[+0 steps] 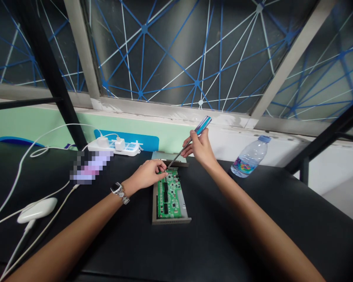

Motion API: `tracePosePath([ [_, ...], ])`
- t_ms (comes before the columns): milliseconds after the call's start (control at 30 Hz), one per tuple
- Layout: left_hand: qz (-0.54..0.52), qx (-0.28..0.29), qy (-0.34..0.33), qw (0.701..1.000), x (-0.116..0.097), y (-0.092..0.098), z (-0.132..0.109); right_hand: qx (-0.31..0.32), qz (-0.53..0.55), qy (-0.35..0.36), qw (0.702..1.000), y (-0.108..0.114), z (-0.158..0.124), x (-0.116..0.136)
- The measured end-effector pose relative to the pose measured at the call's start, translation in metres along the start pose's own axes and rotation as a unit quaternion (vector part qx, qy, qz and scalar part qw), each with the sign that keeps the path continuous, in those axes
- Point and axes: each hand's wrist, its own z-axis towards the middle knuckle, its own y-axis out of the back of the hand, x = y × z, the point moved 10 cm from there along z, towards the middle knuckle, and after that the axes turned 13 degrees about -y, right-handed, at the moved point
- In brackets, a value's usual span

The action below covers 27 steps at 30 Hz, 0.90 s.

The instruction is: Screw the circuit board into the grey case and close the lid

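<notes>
A green circuit board (pixel 171 196) lies in an open grey metal case (pixel 170 220) on the black table (pixel 223 235). My right hand (pixel 200 149) is closed around a screwdriver (pixel 194 135) with a blue and silver handle. Its thin shaft slants down to the far left corner of the board. My left hand (pixel 148 174) rests at that same corner, fingers curled and pinched by the screwdriver tip. What the fingers pinch is too small to make out. A watch sits on my left wrist.
A plastic water bottle (pixel 250 157) lies on its side at the right. A white power strip (pixel 114 145) with plugs and white cables sits at the back left. A white oval device (pixel 37 209) lies at the left. The case lid (pixel 170 156) rests behind the board.
</notes>
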Motion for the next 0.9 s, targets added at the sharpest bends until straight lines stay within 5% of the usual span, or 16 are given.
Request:
tracePosePath([
  [900,0.089,-0.018,-0.019,0.996,-0.02,0.005,-0.002,0.02,-0.057,0.053,0.997,-0.013,-0.017,0.02],
])
